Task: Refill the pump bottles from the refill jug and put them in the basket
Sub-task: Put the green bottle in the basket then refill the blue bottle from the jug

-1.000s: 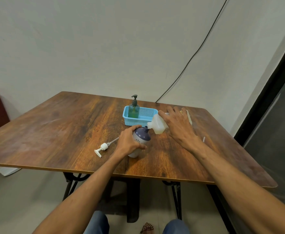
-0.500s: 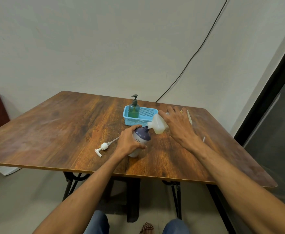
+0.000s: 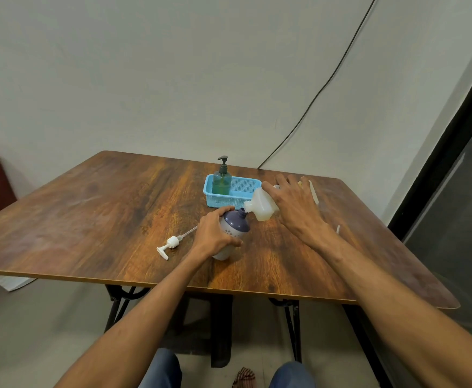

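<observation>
On the table (image 3: 103,214), the jug (image 3: 260,205) stays tipped at the bottle (image 3: 236,224)'s mouth.

Left hand (image 3: 214,234) and right hand (image 3: 296,206) bare; forearms (image 3: 134,317) bare; blue denim trousers (image 3: 162,371).

The basket (image 3: 220,200) is light blue with fine mesh perforations. Inside it, the green pump bottle (image 3: 221,182) is see-through green under a black pump. In front of the basket, the purple-topped bottle (image 3: 234,231) is white below with small purple marks, the refill jug (image 3: 261,207) milky white, the loose pump (image 3: 171,243) white. The worktop (image 3: 89,219) is streaked brown wood grain.
</observation>
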Motion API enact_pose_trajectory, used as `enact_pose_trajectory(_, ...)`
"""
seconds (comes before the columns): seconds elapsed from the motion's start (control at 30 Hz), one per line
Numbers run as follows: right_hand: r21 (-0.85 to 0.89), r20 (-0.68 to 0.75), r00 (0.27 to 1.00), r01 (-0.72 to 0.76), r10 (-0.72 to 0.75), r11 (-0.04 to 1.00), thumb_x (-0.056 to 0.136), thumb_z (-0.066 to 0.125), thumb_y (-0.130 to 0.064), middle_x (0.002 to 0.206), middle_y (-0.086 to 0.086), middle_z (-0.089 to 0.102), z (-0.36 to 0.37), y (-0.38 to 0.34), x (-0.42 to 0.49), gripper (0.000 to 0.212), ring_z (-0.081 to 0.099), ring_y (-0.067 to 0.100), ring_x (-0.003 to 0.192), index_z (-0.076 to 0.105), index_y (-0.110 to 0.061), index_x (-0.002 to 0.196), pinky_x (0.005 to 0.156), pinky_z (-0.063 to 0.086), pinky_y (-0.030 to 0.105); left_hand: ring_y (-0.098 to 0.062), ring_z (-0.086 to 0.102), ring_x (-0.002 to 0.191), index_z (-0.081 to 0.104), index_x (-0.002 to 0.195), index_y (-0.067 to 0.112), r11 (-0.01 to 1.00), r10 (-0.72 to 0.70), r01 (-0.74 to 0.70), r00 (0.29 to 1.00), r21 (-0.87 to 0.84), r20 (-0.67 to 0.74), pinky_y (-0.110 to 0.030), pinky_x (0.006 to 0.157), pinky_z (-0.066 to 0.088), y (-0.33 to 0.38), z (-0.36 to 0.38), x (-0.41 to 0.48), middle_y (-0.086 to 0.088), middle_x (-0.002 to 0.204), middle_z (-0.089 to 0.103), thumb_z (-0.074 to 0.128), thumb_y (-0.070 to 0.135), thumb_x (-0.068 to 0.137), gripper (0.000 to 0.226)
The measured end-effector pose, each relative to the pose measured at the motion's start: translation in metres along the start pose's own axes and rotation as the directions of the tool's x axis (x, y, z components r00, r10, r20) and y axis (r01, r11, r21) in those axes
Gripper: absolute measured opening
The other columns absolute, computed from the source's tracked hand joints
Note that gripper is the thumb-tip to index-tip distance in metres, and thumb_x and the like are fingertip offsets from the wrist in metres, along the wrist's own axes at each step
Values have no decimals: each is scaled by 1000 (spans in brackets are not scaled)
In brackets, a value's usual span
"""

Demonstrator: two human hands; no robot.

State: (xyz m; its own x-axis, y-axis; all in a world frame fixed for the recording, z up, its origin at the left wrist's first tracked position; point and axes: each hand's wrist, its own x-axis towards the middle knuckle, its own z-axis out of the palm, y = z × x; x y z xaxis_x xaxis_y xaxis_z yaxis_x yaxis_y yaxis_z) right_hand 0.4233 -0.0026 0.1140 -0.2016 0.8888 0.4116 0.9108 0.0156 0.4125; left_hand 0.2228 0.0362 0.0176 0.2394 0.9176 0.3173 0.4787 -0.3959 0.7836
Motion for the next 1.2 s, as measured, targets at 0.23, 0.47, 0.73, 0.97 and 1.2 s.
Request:
enact_pose_trajectory(0.23,8,16,1000,0,0,1000,76,82,-18,127,12,54,-2,0,-1,72,53,34,116,47,-25,139,100,41,60,-15,56,117,54,137,15,1000,4,-4,1000,-3,6,-36,104,47,1,-1,-1,-1,131,61,96,25,54,93)
enact_pose_trajectory(0.47,15,1,1000,2,-2,1000,74,84,-17,123,12,56,-2,1,-1,71,55,34,113,50,-25,135,97,43,60,-15,55,119,53,138,16,1000,-6,6,1000,5,11,-37,105,47,3,0,0,-1,133,60,95,25,55,93)
enact_pose_trajectory(0.73,-1,16,1000,1,-1,1000,75,83,-18,125,12,55,-3,0,-1,71,54,34,115,48,-26,137,99,42,62,-16,55,120,52,138,18,1000,-11,11,1000,19,14,-42,105,47,2,1,0,0,133,59,95,28,53,95)
enact_pose_trajectory(0.97,-10,11,1000,3,-3,1000,76,83,-17,124,11,55,-4,-1,-1,71,55,34,114,48,-26,137,99,42,60,-17,54,121,52,137,22,999,-21,21,1000,25,14,-46,105,48,-3,2,1,2,131,59,95,36,49,99)
enact_pose_trajectory(1.2,-6,6,1000,9,-9,1000,75,84,-20,125,12,55,-4,-1,-1,72,55,34,115,49,-25,137,99,41,61,-16,56,120,53,137,16,1000,1,-1,1000,1,11,-40,106,47,-1,2,1,-1,133,60,96,25,54,94)
